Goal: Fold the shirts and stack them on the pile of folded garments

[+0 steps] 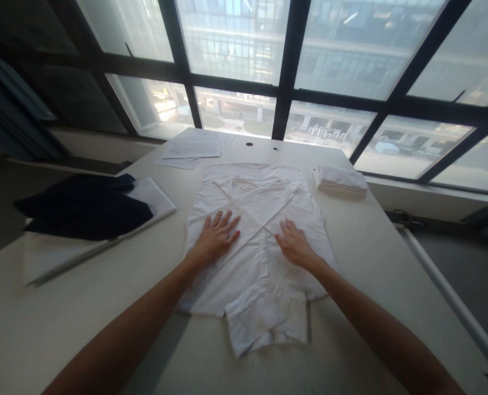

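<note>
Large windows (pixel 235 41) back a white surface (pixel 367 247) where a white shirt (pixel 257 215) lies spread mid-frame, left hand (pixel 214 237) and right hand (pixel 295 244) flat on it, fingers splayed, gripping nothing; it looks light, soft, crease-prone, best taken by opposite edges.

White table (pixel 387 329): overlapping papers (pixel 194 149), far left; two dark spots (pixel 249 144) near far edge; folded white stack (pixel 340 181), far right. Left side: dark cloth (pixel 87 211), rumpled, atop pale sheet (pixel 58 249). Beyond table: black-framed window (pixel 285 82), building (pixel 235 49) outside. Curtain (pixel 13 115) at left. Pale bar (pixel 449 293) at right, grey floor (pixel 474 263) behind.
</note>
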`<state>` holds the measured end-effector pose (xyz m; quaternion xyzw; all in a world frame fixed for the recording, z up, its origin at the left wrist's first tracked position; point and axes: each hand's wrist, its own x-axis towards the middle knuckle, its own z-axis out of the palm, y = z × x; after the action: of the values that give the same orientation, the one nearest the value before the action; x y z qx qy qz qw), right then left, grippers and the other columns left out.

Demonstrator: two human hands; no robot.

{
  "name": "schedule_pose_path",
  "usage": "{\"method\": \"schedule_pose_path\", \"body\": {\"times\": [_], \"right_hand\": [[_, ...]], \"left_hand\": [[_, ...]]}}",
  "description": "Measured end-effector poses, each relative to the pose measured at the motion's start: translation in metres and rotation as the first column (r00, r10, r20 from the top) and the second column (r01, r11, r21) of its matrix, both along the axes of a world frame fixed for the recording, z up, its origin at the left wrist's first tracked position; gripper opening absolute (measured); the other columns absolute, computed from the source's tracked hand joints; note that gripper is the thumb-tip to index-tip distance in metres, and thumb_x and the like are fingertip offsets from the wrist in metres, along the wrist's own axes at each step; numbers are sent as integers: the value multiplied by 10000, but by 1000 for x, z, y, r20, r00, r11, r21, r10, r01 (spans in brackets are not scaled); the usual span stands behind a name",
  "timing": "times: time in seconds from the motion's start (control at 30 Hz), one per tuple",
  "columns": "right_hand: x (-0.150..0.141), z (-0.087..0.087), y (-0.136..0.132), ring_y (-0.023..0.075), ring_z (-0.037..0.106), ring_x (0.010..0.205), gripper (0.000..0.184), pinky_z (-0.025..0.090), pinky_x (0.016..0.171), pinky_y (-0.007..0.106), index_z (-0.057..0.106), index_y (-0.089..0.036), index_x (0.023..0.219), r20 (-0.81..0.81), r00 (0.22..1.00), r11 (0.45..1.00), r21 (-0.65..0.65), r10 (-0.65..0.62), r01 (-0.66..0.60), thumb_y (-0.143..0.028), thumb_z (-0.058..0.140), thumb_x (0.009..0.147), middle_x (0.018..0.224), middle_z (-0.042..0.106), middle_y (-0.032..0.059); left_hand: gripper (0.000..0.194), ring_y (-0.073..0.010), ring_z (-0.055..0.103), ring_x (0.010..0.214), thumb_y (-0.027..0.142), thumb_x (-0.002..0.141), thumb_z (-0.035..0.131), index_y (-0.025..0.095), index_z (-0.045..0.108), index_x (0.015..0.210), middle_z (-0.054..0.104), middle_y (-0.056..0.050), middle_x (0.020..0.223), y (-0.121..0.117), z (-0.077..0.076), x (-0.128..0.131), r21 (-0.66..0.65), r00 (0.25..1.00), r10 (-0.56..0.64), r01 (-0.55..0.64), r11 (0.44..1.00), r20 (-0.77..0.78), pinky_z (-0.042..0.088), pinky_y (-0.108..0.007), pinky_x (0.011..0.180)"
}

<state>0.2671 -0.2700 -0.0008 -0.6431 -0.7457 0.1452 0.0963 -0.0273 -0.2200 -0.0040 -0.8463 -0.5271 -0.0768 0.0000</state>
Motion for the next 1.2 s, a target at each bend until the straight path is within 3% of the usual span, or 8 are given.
{"method": "schedule_pose_path", "body": {"times": [0.17,0.27,0.4,0.53,0.63,0.77,1.2], "right_hand": [[-88,13,46,279,94,1600,648,178,1247,591,175,-216,1675,22,963,954,135,267,-268,-390,275,1059,1716,176,79],[-105,7,82,256,139,1595,618,137,1261,560,257,-188,1652,53,928,912,173,368,-372,-358,305,1059,1712,211,108],[-58,0,138,285,123,1596,661,115,1256,590,265,-157,1646,115,928,923,118,354,-366,-480,313,1071,1721,168,138],[15,2,194,269,120,1595,646,127,1267,543,273,-175,1646,185,949,954,112,254,-277,-478,284,1075,1723,163,138],[46,2,221,283,131,1594,642,149,1254,589,278,-166,1643,227,959,974,111,170,-199,-451,276,1067,1725,154,135],[54,-3,232,284,156,1590,652,186,1252,581,283,-171,1644,239,962,978,130,130,-164,-462,276,1061,1729,145,126],[50,-2,230,287,213,1577,634,182,1255,570,379,-157,1607,144,984,980,151,107,-129,-441,352,1041,1715,217,127]], "left_hand": [[678,-349,224,1571,525,1062,331,183,293,1646,297,-139,1682,-2,0,2,4,1000,29,-29,1000,6,193,-603,1247],[710,-326,237,1570,507,1064,317,101,262,1644,293,-171,1676,-3,0,2,-5,999,53,-53,999,8,198,-572,1258],[657,-320,213,1578,504,1067,315,156,338,1623,286,-115,1688,-5,-2,2,-13,999,32,-32,999,25,184,-577,1265],[663,-311,195,1584,525,1064,321,180,325,1630,275,-95,1696,-8,-3,1,-15,997,39,-38,999,61,169,-577,1273],[664,-305,179,1589,532,1063,326,183,328,1628,269,-90,1699,-10,-1,1,-27,997,41,-39,999,73,154,-568,1280],[652,-296,171,1591,518,1063,338,192,331,1627,275,-84,1699,-12,3,3,-48,996,49,-45,998,71,130,-551,1290],[654,-295,183,1588,503,1065,344,206,288,1645,256,-78,1707,-11,6,2,-50,998,51,-49,998,26,153,-542,1284]]}}
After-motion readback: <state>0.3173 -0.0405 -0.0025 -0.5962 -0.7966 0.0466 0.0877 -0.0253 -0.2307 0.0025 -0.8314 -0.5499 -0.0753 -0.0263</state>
